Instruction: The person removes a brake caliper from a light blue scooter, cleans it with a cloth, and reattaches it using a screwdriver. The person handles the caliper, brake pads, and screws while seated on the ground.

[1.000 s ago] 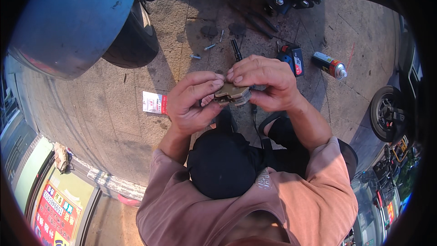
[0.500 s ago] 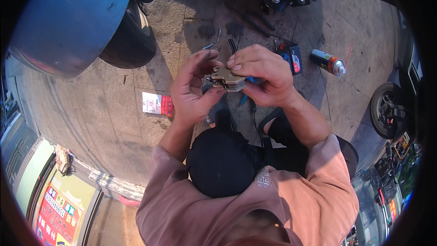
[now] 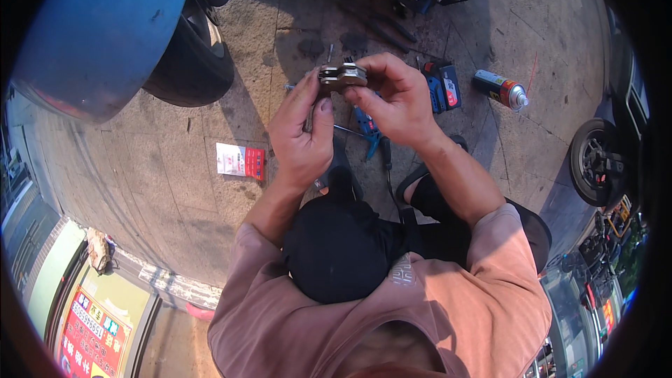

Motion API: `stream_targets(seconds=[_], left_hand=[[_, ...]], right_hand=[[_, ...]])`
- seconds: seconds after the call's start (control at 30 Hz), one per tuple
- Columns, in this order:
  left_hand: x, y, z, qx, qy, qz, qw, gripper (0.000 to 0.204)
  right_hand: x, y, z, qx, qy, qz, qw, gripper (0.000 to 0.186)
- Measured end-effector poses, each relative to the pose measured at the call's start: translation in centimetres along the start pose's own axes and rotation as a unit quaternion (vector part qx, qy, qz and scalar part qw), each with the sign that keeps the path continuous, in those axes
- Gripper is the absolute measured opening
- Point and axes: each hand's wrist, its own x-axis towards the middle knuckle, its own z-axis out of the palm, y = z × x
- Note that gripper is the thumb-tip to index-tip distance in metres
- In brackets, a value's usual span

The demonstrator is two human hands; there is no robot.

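Observation:
A pair of brass-coloured brake pads (image 3: 343, 82), stacked with a dark gap between them, is held up before me with the edges showing. My left hand (image 3: 302, 120) pinches the left end between thumb and fingers. From the other side, my right hand (image 3: 395, 98) grips the right end, thumb below and fingers above. Beneath the hands, a blue tool (image 3: 366, 124) lies on the ground between my feet, partly covered by my right hand. Beyond my right hand rests a blue power tool with a black and red battery pack (image 3: 448, 85).
On the right, a spray can (image 3: 500, 89) lies on the paving. A white and red packet (image 3: 240, 161) is at left. Dark pliers (image 3: 381, 28) lie farther off. A black tyre (image 3: 192, 63) under a blue body panel stands at far left, a wheel (image 3: 595, 161) at far right.
Both hands have lifted the brake pads slightly away from me and turned them, so their edges now show instead of the flat face. More of the blue tool below is visible.

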Motion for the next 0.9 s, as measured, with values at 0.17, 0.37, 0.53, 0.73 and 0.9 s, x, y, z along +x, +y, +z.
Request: stream_targets(seconds=[0.17, 0.37, 0.53, 0.73, 0.9], left_hand=[[0.3, -0.5, 0.1, 0.002, -0.021, -0.024, 0.999, 0.040], [0.4, -1.9, 1.0, -0.263, -0.010, -0.163, 0.951, 0.036], [0.2, -2.6, 1.0, -0.322, -0.008, -0.201, 0.925, 0.032], [0.2, -2.6, -0.3, -0.323, -0.043, -0.211, 0.922, 0.031], [0.4, -2.3, -1.1, -0.326, -0.057, -0.204, 0.922, 0.030]], right_hand=[[0.2, 0.6, -0.2, 0.034, 0.011, 0.021, 0.999, 0.025], [0.5, 1.6, -1.3, 0.069, -0.008, 0.043, 0.997, 0.026], [0.7, 2.0, -1.8, 0.097, -0.040, 0.085, 0.991, 0.027], [0.6, 1.2, -1.6, 0.098, -0.070, 0.095, 0.988, 0.026], [0.5, 0.2, -1.2, 0.034, -0.079, 0.069, 0.994, 0.025]])
